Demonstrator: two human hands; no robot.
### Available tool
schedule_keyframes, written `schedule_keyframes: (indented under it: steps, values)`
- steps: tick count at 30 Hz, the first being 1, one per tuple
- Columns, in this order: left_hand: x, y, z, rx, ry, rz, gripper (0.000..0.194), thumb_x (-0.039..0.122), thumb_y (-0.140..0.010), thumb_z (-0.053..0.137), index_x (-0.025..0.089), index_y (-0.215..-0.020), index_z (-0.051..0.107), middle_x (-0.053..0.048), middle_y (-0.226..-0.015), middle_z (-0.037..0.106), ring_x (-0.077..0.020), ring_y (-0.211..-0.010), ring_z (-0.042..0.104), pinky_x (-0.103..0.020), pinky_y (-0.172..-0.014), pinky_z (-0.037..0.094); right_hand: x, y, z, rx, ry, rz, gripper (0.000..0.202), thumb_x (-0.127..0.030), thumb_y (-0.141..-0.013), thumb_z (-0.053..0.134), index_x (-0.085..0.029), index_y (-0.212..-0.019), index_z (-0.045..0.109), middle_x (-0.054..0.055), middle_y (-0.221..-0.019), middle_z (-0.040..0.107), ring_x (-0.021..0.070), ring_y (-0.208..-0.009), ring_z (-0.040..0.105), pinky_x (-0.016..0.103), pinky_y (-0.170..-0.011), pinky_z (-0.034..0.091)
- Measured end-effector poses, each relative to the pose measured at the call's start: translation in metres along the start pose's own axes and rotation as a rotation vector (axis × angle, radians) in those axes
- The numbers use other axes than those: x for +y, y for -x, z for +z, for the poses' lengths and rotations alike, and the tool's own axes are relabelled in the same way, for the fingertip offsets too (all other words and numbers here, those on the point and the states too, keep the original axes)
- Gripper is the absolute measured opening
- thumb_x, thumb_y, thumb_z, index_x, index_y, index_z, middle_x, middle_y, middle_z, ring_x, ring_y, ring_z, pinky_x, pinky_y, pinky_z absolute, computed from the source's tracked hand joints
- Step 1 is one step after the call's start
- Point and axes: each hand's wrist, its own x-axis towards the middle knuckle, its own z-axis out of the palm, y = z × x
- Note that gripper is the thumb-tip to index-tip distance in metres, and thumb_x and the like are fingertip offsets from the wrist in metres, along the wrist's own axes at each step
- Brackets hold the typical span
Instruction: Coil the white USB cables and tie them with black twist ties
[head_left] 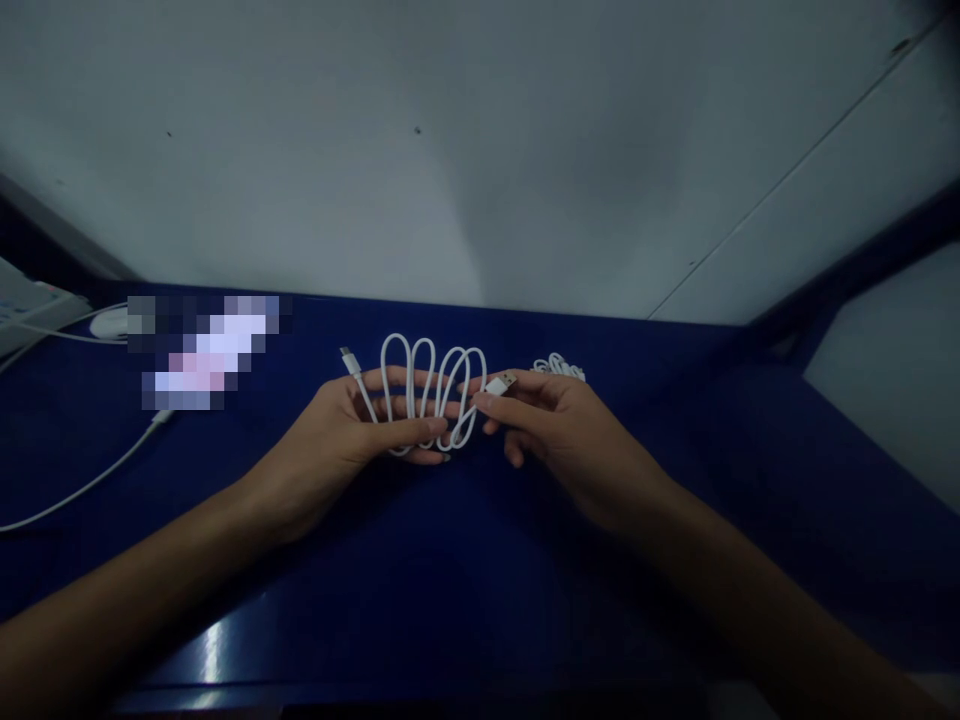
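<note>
A white USB cable (426, 372) hangs in several loose loops between my two hands, above the blue surface. My left hand (367, 420) is closed on the loops, thumb in front and fingers behind them. One small metal-tipped plug (349, 359) sticks up beside that hand. Between thumb and forefinger, my right hand (536, 405) pinches the cable close to its larger USB plug (500, 385), which points up and to the right. Its other fingers curl below. Behind the right hand lies another bundle of white cable (557, 367), partly hidden by it.
The blue tabletop (450, 560) runs up to a pale wall (337, 180). At the left lies a pixelated, brightly lit object (214, 350) with a white cord (97, 480) running to it. A white rounded object (110, 323) with cords sits near the left edge.
</note>
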Motion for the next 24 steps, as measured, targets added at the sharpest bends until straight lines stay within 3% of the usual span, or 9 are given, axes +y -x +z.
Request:
schedule_keyframes:
  steps: [5,9,16,24]
  values:
    - [0.0035,0.0015,0.0026,-0.021,0.007,0.002,0.038,0.021,-0.083,0.094,0.023,-0.119,0.082,-0.01,-0.125,0.084,-0.0288,-0.11,0.082,-0.037,-0.091,0.071,0.0002,-0.0004,0.0003,-0.039,-0.093,0.058,0.012,-0.036,-0.09,0.086,-0.025,-0.093,0.084,0.005,-0.103,0.072,0.0166,-0.088,0.06,0.025,-0.06,0.047]
    - [0.0024,0.0011,0.0027,-0.027,0.013,0.01,0.038,0.023,-0.084,0.095,0.023,-0.12,0.083,-0.011,-0.136,0.08,-0.0291,-0.113,0.081,-0.035,-0.091,0.071,0.0,0.0,-0.0009,-0.044,-0.123,0.114,0.02,-0.044,-0.093,0.084,-0.024,-0.091,0.082,0.002,-0.092,0.067,0.0138,-0.08,0.057,0.024,-0.061,0.046]
    - [0.0008,0.0007,0.0022,-0.033,0.034,0.012,0.034,0.025,-0.087,0.093,0.023,-0.119,0.084,-0.01,-0.13,0.082,-0.0264,-0.11,0.082,-0.03,-0.087,0.071,-0.0013,0.0007,0.0004,0.004,-0.054,0.095,0.035,-0.056,-0.092,0.083,-0.022,-0.089,0.08,0.001,-0.088,0.066,0.0119,-0.072,0.055,0.025,-0.063,0.046]
    - [-0.0049,-0.0014,-0.0005,-0.022,0.038,0.044,0.032,0.028,-0.089,0.091,0.023,-0.119,0.083,-0.011,-0.125,0.083,-0.0276,-0.111,0.081,-0.033,-0.087,0.071,0.0007,0.001,-0.0004,0.011,0.032,0.015,0.026,-0.047,-0.098,0.079,-0.023,-0.089,0.078,0.001,-0.085,0.066,0.0112,-0.065,0.055,0.029,-0.064,0.048]
